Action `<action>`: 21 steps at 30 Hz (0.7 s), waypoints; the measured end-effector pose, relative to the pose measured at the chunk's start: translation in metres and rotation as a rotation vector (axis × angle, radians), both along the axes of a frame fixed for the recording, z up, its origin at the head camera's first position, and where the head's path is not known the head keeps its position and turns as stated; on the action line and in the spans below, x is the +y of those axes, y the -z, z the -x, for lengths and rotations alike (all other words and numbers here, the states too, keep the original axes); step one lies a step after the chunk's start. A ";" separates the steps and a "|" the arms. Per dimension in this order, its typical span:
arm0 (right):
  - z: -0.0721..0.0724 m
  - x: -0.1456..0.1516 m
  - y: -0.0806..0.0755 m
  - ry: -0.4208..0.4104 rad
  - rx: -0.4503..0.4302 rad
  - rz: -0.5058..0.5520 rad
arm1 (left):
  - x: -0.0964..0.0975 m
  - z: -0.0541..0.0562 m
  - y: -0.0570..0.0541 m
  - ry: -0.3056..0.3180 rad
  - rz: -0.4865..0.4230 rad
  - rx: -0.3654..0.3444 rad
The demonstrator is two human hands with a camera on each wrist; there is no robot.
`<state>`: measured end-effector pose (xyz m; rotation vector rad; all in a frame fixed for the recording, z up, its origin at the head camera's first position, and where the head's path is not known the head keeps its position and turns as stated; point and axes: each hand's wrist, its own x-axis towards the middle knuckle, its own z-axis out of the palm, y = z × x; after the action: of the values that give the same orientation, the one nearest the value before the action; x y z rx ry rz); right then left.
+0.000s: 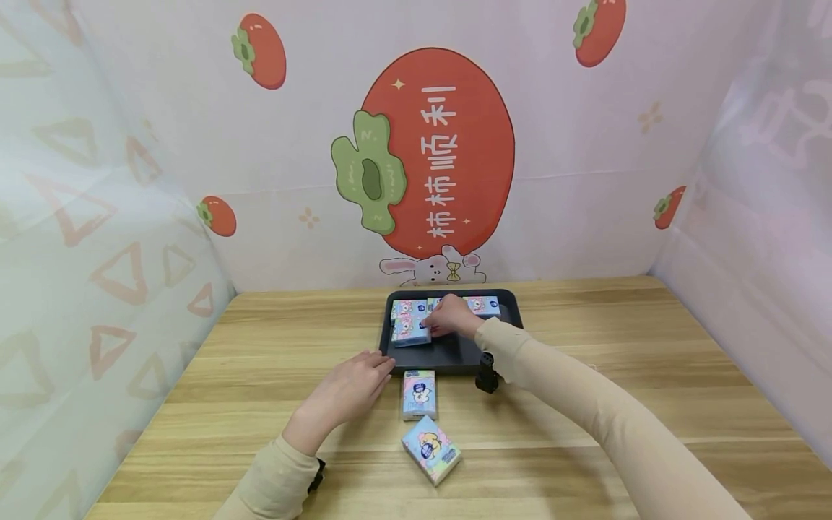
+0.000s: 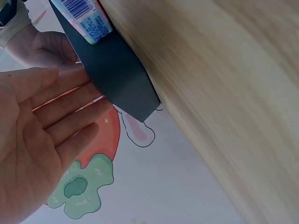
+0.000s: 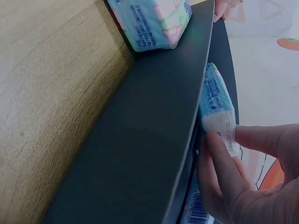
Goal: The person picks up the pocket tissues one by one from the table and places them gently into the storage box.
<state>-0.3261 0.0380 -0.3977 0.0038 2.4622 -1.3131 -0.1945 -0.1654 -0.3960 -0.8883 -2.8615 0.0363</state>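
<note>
My right hand [image 1: 450,315] reaches into the dark rectangular tray [image 1: 455,357] and pinches a pocket tissue pack [image 1: 409,334] between thumb and fingers. In the right wrist view, the pinch is on one end of this tissue pack [image 3: 217,105]. Behind it, a row of tissue packs lies along the tray's far side, the left one [image 1: 406,308] and right one [image 1: 484,305] showing, the middle partly covered by the hand. My left hand [image 1: 354,383] lies at the tray's near left corner with fingers extended, palm empty in the left wrist view.
Two more tissue packs lie on the wooden table [image 1: 273,347]: one [image 1: 419,395] by the tray's near edge, another [image 1: 432,449] turned askew and closer to me. A printed cloth wall [image 1: 559,217] stands behind the table, with cloth sides left and right.
</note>
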 end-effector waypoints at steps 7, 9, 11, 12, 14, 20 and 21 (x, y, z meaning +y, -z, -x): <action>0.001 -0.004 0.001 0.003 -0.021 0.012 | -0.001 -0.001 0.000 0.004 0.000 0.008; 0.001 -0.005 0.002 0.003 -0.023 0.012 | -0.001 -0.001 0.000 0.006 0.000 0.011; 0.001 -0.006 0.003 -0.001 -0.021 0.004 | 0.000 -0.001 0.000 0.007 0.000 0.013; 0.001 -0.006 0.003 -0.002 -0.020 0.002 | 0.000 -0.001 0.000 0.008 0.000 0.014; 0.001 -0.007 0.003 -0.004 -0.021 0.000 | 0.000 -0.001 0.001 0.009 0.000 0.017; 0.001 -0.010 0.004 0.008 -0.037 0.003 | -0.001 -0.001 0.001 0.013 -0.007 0.020; 0.002 -0.010 0.005 0.012 -0.042 0.006 | -0.001 -0.001 0.002 0.014 -0.008 0.020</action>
<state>-0.3277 0.0276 -0.4024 0.0442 2.4272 -1.3123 -0.1937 -0.1664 -0.3976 -0.9009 -2.8350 0.0313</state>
